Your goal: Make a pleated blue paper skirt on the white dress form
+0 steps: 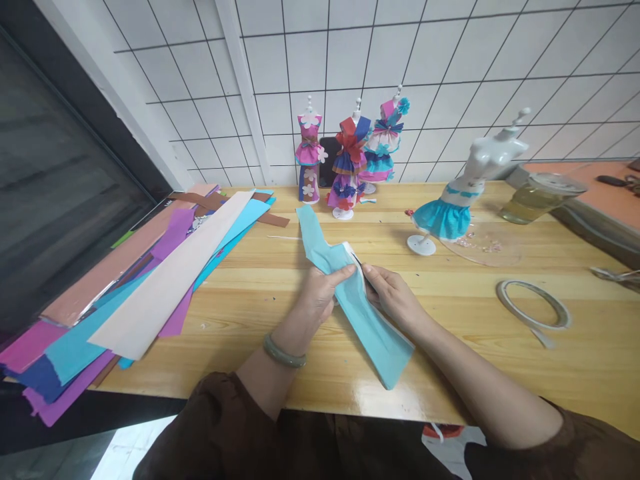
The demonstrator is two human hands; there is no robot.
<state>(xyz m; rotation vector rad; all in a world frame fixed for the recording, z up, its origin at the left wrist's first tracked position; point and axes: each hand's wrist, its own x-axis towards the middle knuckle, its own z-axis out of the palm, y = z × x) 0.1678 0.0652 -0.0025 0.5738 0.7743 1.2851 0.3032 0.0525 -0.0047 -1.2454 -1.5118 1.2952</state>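
A long strip of light-blue crepe paper (367, 330) slants across the table in front of me, creased near its upper part. My left hand (320, 293) pinches it from the left, thumb on top and the other fingers beneath. Along its right edge runs a narrow white band (348, 248). At that edge, my right hand (393, 293) is closed around a thin dark tool (356, 259); only its narrow tip shows, and the fingers hide the rest, so its kind is unclear.
Coloured paper strips (170, 280) are piled at left. Behind stand several dressed mini mannequins (345, 163), and a white mannequin in a blue skirt (443, 219). At right are a tape roll (535, 283), a clear dish (483, 245) of small bits and a jar (533, 203).
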